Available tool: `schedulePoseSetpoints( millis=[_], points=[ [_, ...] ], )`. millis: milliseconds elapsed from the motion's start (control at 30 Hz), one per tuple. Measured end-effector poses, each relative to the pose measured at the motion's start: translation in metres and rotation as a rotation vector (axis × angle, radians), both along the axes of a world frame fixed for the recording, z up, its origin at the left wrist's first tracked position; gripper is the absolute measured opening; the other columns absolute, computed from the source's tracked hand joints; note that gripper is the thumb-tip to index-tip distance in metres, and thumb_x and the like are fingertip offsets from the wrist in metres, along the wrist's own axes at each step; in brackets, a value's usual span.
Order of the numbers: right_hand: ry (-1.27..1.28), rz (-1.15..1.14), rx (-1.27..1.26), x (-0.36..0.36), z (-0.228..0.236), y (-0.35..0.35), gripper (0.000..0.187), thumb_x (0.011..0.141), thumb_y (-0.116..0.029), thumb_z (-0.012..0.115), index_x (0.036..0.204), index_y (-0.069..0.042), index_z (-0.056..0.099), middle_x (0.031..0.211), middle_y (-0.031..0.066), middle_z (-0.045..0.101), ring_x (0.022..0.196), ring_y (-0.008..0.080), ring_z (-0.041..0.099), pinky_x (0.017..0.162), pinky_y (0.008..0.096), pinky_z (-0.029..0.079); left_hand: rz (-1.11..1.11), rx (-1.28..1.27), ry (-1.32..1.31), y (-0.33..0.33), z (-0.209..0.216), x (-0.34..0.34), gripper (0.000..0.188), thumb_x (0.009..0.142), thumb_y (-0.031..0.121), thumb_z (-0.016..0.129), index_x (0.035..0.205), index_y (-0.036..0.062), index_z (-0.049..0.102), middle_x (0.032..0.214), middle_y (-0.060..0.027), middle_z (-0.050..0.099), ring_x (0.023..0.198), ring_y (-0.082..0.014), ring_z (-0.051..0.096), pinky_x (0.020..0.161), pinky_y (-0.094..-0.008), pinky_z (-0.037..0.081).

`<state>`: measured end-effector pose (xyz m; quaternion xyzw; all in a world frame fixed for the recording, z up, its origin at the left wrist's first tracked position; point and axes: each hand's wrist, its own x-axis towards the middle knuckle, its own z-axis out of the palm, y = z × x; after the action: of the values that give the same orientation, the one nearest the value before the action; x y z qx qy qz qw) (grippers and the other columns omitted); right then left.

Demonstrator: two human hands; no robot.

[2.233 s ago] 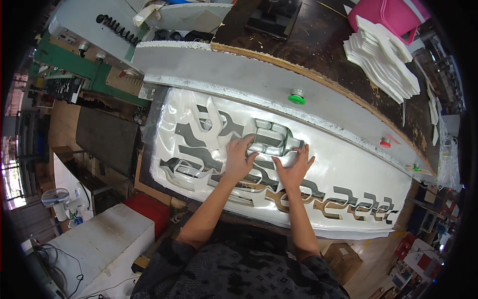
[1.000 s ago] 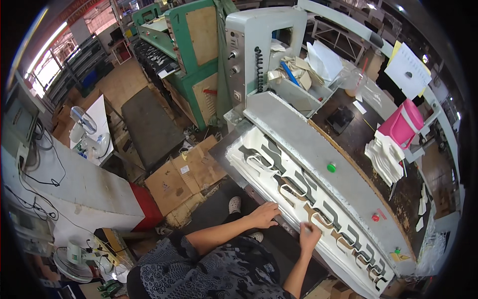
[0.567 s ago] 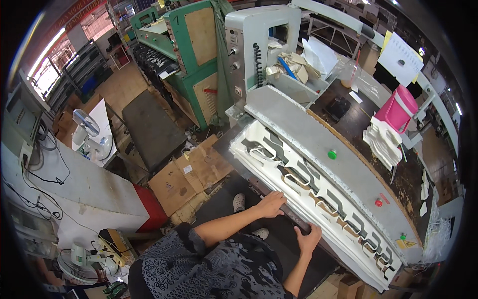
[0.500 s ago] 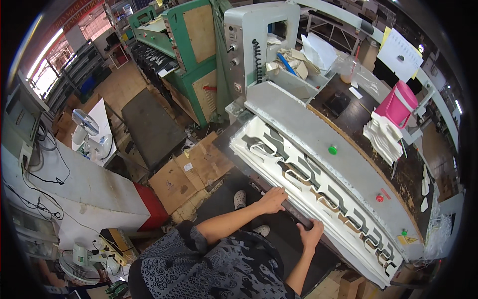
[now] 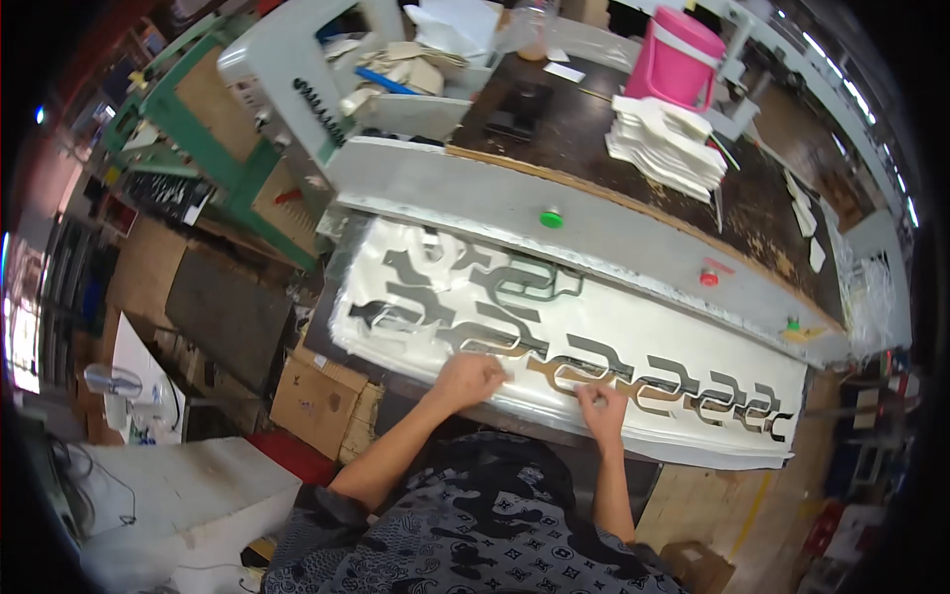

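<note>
I am seeing the left hand (image 5: 471, 382) and the right hand (image 5: 603, 411), fingers bent, over the near side of the white sheet (image 5: 653, 332), which is lying along the grey beam (image 5: 623, 236), but whether they are grasping it I cannot tell.

Upper right: a pink bucket (image 5: 683, 61) with a pale band stands on a dark tabletop (image 5: 579, 134), a flat black object (image 5: 520, 109) lying to its left. Upper centre: a blue strip (image 5: 386, 81) rests among beige scraps (image 5: 414, 61). Left: a green machine (image 5: 237, 163) with tan panels; below it, an opened cardboard box (image 5: 315, 406) and a blurred fan (image 5: 114, 379).
</note>
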<state>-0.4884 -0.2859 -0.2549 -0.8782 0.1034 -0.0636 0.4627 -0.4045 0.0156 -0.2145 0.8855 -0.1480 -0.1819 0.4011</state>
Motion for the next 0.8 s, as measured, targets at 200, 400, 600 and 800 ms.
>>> schedulePoseSetpoints(
  millis=[200, 400, 600, 800],
  points=[
    [-0.241, -0.074, -0.125, 0.083, -0.05, -0.004, 0.016, 0.086, -0.015, 0.082, 0.09, -0.002, 0.074, 0.086, 0.0131, 0.073, 0.079, 0.0275, 0.071, 0.074, 0.0375, 0.055, 0.33, -0.054, -1.064, -0.048, 0.111, 0.156, 0.063, 0.08, 0.028, 0.087, 0.133, 0.0042, 0.061, 0.127, -0.0224, 0.059, 0.122, -0.0433, 0.054, 0.103, -0.0499, 0.044],
    [-0.189, -0.04, -0.151, 0.086, -0.073, 0.004, 0.016, 0.082, -0.019, 0.084, 0.082, -0.008, 0.072, 0.075, 0.0086, 0.063, 0.073, 0.029, 0.062, 0.07, 0.0423, 0.048, 0.226, 0.394, -1.097, -0.049, 0.172, 0.292, 0.078, 0.086, 0.068, 0.07, 0.141, 0.0136, 0.062, 0.148, -0.0298, 0.048, 0.141, -0.0483, 0.04, 0.115, -0.0624, 0.03],
    [-0.287, -0.047, -0.061, 0.079, -0.078, -0.001, 0.014, 0.083, -0.017, 0.082, 0.087, -0.008, 0.073, 0.076, 0.0086, 0.065, 0.076, 0.0299, 0.064, 0.072, 0.0424, 0.048, 0.294, 0.671, -1.124, -0.052, 0.164, 0.297, 0.061, 0.09, 0.062, 0.069, 0.125, 0.0115, 0.072, 0.138, -0.0253, 0.059, 0.131, -0.0439, 0.054, 0.109, -0.0573, 0.039],
    [-0.246, -0.056, -0.056, 0.065, -0.077, -0.001, 0.041, 0.082, -0.018, 0.082, 0.119, -0.007, 0.067, 0.113, 0.0143, 0.065, 0.105, 0.0363, 0.061, 0.092, 0.0457, 0.049, -0.383, 0.091, -1.066, -0.108, 0.102, 0.158, 0.03, 0.079, 0.025, 0.086, 0.1, 0.0075, 0.074, 0.103, -0.0106, 0.074, 0.099, -0.0308, 0.069, 0.089, -0.0426, 0.053]
  ],
)
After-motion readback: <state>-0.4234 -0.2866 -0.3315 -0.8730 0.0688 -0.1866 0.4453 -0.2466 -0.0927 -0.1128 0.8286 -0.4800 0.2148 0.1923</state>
